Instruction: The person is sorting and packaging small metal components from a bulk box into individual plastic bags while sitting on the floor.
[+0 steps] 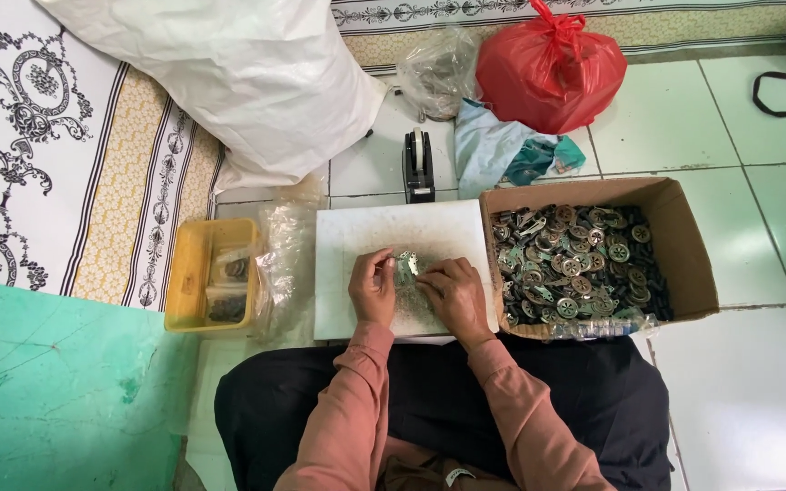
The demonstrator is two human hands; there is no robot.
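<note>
I sit on the floor with a white board (357,232) in front of my knees. My left hand (371,286) and my right hand (452,289) meet over the board, both pinching a small flat metal part (408,265) between their fingertips. A clear plastic bag seems to lie under the hands, but it is hard to make out. To the right stands a cardboard box (684,236) full of several small round metal parts (575,264).
A yellow plastic tray (186,273) with small packets sits left of the board, crumpled clear plastic (286,264) beside it. Behind the board are a tape dispenser (418,165), a red bag (549,73), a clear bag (436,71), a blue cloth (493,150) and a big white sack (229,73).
</note>
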